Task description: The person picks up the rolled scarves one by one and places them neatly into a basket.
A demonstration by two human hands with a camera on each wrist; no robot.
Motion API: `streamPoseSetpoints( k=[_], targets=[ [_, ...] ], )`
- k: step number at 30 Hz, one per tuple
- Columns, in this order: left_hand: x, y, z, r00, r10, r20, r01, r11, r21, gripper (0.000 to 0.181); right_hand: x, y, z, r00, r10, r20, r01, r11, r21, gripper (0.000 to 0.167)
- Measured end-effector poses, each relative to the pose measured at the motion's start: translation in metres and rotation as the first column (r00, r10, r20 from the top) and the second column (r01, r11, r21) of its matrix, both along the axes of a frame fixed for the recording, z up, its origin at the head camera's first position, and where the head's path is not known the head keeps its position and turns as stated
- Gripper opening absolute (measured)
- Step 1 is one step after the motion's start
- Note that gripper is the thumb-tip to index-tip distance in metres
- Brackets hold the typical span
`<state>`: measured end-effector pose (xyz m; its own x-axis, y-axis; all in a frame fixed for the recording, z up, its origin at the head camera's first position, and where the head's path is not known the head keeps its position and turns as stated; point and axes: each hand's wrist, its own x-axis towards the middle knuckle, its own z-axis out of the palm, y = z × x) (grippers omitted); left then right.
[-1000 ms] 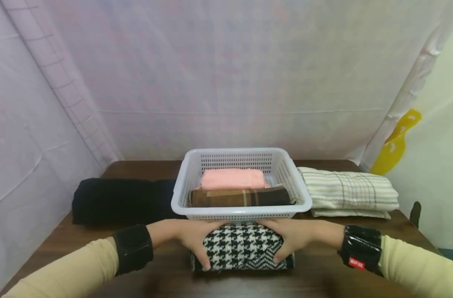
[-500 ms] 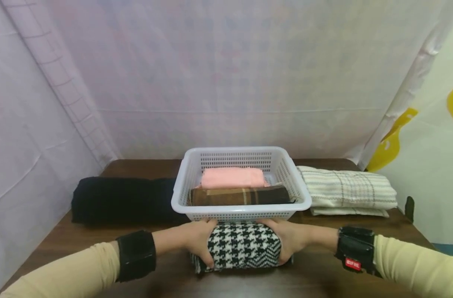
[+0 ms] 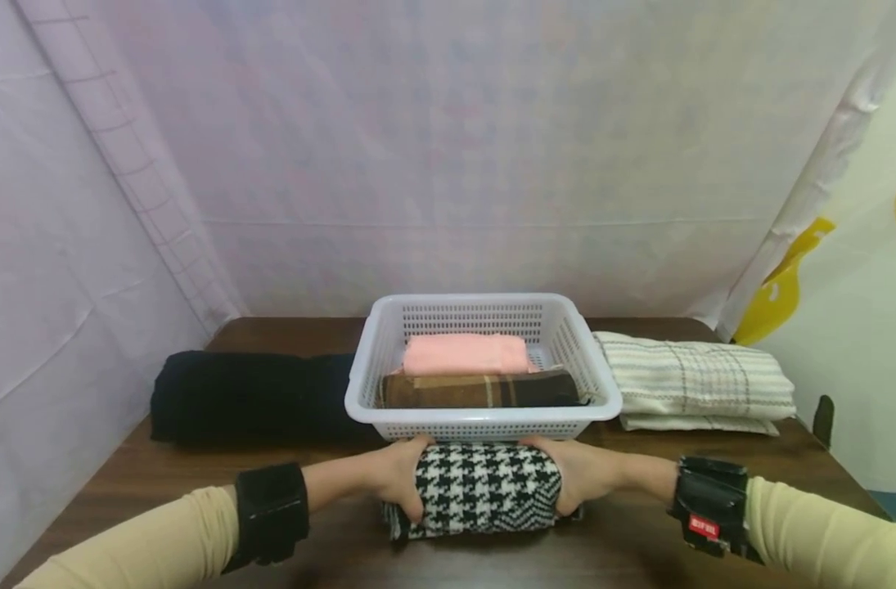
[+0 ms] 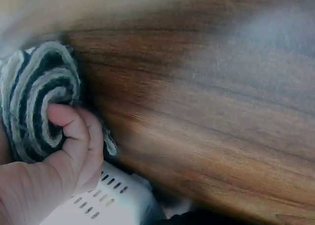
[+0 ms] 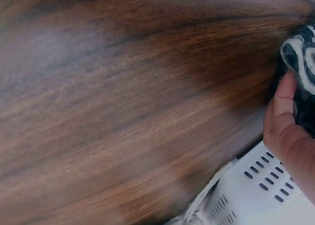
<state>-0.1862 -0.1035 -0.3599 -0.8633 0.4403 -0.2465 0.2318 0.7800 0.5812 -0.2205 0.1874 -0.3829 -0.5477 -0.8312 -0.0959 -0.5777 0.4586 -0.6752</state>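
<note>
A rolled black-and-white houndstooth cloth [image 3: 484, 489] lies on the table just in front of the white basket [image 3: 484, 415]. My left hand [image 3: 398, 477] grips its left end, and my right hand [image 3: 583, 474] grips its right end. In the left wrist view, curled fingers of the left hand [image 4: 64, 156] press against the spiral end of the roll [image 4: 37, 97]. The right wrist view shows fingers of the right hand [image 5: 290, 126] at the other rolled end [image 5: 300, 57]. Inside the basket lie a pink roll [image 3: 465, 354] and a brown plaid roll [image 3: 448, 392].
A black folded cloth [image 3: 252, 398] lies left of the basket, and a cream striped folded cloth [image 3: 694, 380] lies to its right. Dark wooden tabletop [image 3: 492, 564] extends in front. A pale curtain [image 3: 455, 164] hangs behind the table.
Both hands have closed in on the ends of the houndstooth roll, their fingers shifting from its top edges round its sides. The roll stays in front of the basket.
</note>
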Motion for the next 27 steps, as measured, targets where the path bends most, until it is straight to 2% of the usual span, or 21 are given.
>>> streamPoseSetpoints(
  k=[5,9,15,20,24,27],
  targets=[
    [0.0,0.0,0.003,1.0,0.008,0.029,-0.008,1.0,-0.014,0.079,0.0,0.001,0.002,0.998,0.022,-0.056,-0.022,1.0,-0.004,0.083],
    [-0.001,-0.002,0.011,0.996,0.0,0.084,0.0,1.0,-0.009,0.077,0.002,0.001,0.011,0.995,-0.008,-0.102,0.01,1.0,0.02,0.081],
    [0.005,-0.008,0.033,0.984,0.006,0.179,-0.009,1.0,0.018,0.078,0.013,0.0,0.032,0.998,-0.06,0.034,0.059,0.998,0.023,0.081],
    [0.012,-0.012,0.052,0.972,-0.007,0.235,-0.001,0.999,0.037,0.071,0.024,-0.001,0.052,0.991,-0.049,0.125,0.05,0.999,-0.004,0.079],
    [0.016,-0.013,0.062,0.973,-0.015,0.231,0.012,1.0,0.014,0.073,0.028,-0.003,0.064,0.987,-0.037,0.157,0.037,0.999,-0.003,0.077],
    [0.018,-0.015,0.071,0.972,-0.024,0.233,0.025,1.0,-0.001,0.078,0.029,-0.003,0.072,0.992,-0.018,0.125,0.018,1.0,0.007,0.076]
  ],
)
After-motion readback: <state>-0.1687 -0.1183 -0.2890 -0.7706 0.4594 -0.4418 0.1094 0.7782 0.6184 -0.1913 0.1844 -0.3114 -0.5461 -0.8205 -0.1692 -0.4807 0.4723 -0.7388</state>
